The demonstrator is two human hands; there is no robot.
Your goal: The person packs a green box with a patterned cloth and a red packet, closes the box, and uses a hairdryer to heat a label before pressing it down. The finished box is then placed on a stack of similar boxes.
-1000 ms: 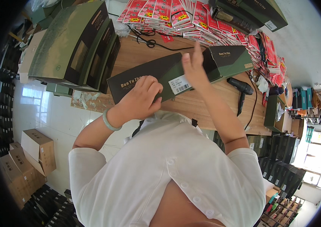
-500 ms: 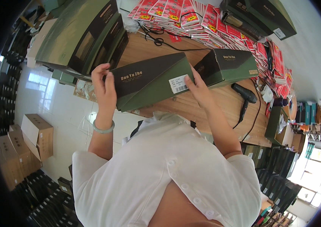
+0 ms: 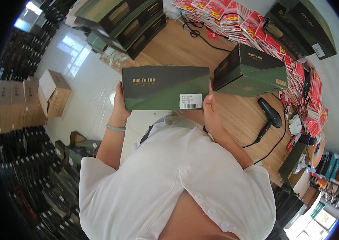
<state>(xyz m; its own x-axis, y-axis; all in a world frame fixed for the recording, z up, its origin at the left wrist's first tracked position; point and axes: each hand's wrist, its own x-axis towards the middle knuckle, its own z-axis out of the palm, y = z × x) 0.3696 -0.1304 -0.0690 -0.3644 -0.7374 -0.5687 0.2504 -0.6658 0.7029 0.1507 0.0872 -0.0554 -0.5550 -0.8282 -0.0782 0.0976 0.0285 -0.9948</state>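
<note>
I hold a long dark green box (image 3: 159, 86) with a white label, lifted off the wooden table (image 3: 233, 116) and close to my chest. My left hand (image 3: 119, 105) grips its left end, and a pale bracelet sits on that wrist. My right hand (image 3: 209, 108) grips its right end, next to the label. A second dark green box (image 3: 253, 72) lies on the table just to the right of the held one.
A black hair dryer (image 3: 270, 114) with its cord lies on the table at right. Red packets (image 3: 233, 18) are spread along the far edge. Stacked green boxes (image 3: 125, 18) stand at far left, another (image 3: 301, 26) at far right. Cardboard cartons (image 3: 53, 92) sit on the tiled floor.
I have lifted the long green box off the table and brought it toward my chest, one hand at each end. The view has shifted, with the second box staying on the table.
</note>
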